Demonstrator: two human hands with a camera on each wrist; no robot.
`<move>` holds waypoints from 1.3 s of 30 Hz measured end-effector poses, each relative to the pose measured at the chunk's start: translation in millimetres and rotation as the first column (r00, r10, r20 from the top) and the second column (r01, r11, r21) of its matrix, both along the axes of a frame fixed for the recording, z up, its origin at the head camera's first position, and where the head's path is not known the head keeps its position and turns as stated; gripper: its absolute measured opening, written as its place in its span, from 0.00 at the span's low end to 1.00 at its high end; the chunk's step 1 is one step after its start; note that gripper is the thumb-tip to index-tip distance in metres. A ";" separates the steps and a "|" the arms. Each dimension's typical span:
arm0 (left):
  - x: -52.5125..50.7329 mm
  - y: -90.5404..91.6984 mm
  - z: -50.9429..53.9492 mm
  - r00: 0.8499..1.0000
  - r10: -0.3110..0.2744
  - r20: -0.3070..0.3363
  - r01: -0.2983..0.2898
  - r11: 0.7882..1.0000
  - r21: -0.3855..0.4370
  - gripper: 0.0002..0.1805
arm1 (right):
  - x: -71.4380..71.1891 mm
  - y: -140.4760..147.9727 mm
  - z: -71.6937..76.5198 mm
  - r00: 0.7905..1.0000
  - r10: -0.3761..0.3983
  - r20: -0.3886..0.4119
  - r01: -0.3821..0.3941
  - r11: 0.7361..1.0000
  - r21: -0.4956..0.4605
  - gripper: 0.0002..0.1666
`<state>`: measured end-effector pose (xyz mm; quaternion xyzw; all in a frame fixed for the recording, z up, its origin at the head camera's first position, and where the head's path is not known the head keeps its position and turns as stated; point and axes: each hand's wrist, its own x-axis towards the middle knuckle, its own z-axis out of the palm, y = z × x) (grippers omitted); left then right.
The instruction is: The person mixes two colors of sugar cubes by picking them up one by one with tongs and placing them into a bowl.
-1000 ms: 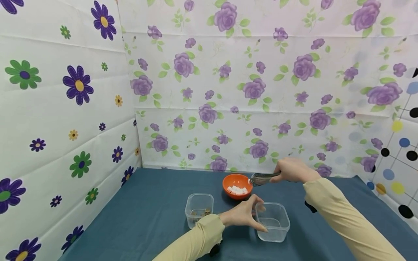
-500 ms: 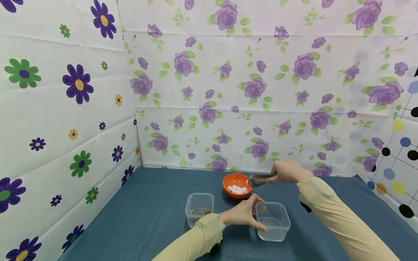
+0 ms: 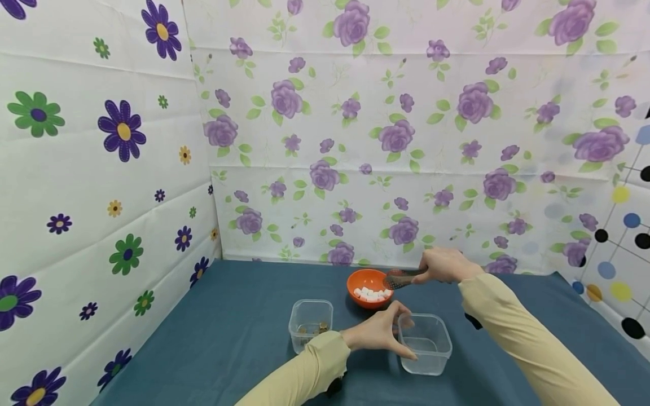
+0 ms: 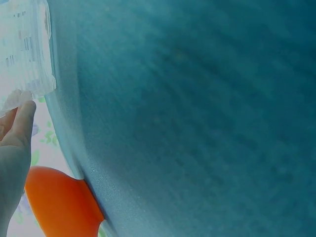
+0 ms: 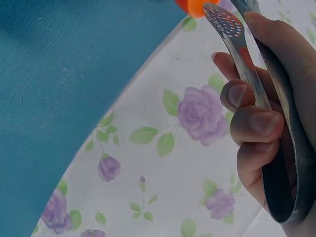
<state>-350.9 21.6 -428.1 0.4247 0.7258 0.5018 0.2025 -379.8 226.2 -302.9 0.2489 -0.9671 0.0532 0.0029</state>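
The left hand (image 3: pixel 378 331) grasps a clear tub (image 3: pixel 426 365) by its side, thumb toward the near wall and fingers toward the far one; to the left, partly behind the sleeve (image 3: pixel 320 361), stands a second tub (image 3: pixel 311 310) with brown pieces (image 3: pixel 323 327) in it; beyond both, an orange bowl (image 3: pixel 367 276) holds white pieces (image 3: pixel 372 294); at its right rim the right hand (image 3: pixel 446 265) grips metal tongs (image 3: pixel 401 278), their perforated ends over the rim, arms slightly apart; behind hangs a rose-printed backdrop (image 3: pixel 330 84).
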 end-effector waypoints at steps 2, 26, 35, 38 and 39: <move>0.1 0.2 0.6 1.000 0.002 -0.005 -0.002 1.000 -0.003 0.31 | 0.7 1.5 1.4 1.000 -0.008 0.006 0.008 1.000 -0.006 0.20; 1.7 0.8 1.8 0.999 0.003 -0.037 -0.004 0.999 -0.040 0.31 | 30.5 37.6 -8.0 0.995 -0.018 -0.099 0.002 0.986 -0.164 0.22; 8.0 2.1 5.1 0.994 0.043 -0.104 -0.056 0.990 -0.126 0.36 | 40.3 41.3 -14.0 0.992 -0.025 -0.127 0.003 0.984 -0.176 0.22; 10.1 3.1 7.0 0.993 0.049 -0.111 -0.065 0.987 -0.144 0.38 | 43.4 41.9 -14.5 0.992 -0.034 -0.123 0.010 0.982 -0.189 0.18; 10.5 3.3 7.3 0.993 0.051 -0.105 -0.067 0.987 -0.146 0.38 | 44.3 42.3 -15.1 0.992 -0.041 -0.121 0.017 0.981 -0.195 0.19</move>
